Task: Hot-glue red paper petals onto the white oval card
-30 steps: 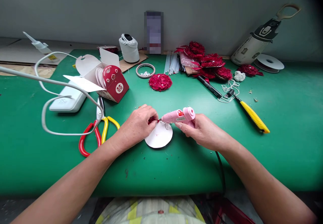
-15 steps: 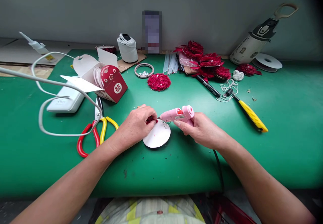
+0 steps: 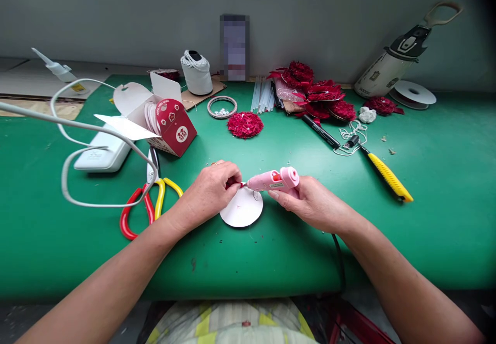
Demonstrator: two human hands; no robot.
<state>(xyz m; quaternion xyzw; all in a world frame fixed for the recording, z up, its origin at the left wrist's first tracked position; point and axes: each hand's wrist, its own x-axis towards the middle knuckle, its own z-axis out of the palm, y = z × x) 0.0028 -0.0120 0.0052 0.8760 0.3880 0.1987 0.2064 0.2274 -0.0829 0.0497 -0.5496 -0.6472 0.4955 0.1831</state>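
Observation:
My right hand (image 3: 313, 199) is wrapped round a pink hot glue gun (image 3: 271, 180), its nozzle pointing left. The nozzle tip is close to the fingertips of my left hand (image 3: 213, 189). Those fingers pinch a small piece of dark red fabric (image 3: 241, 184) at the top edge of a round white disc (image 3: 241, 208); most of the piece is hidden by the fingers. The disc lies on the green table, with a small mark near its middle. Beyond my hands lies a round red ruffled rosette (image 3: 245, 125).
Red-and-yellow-handled scissors (image 3: 159, 191), a power bank (image 3: 104, 153) and an open red box (image 3: 176, 132) stand left. A white cable (image 3: 96, 126) loops there. At the back are glue sticks (image 3: 263, 96) and red rosettes (image 3: 323, 93); a yellow cutter (image 3: 387, 176) lies right.
The glue gun and my right hand have shifted slightly down, the nozzle staying by my left fingertips. My left hand keeps its pinch. The whole view has moved a little.

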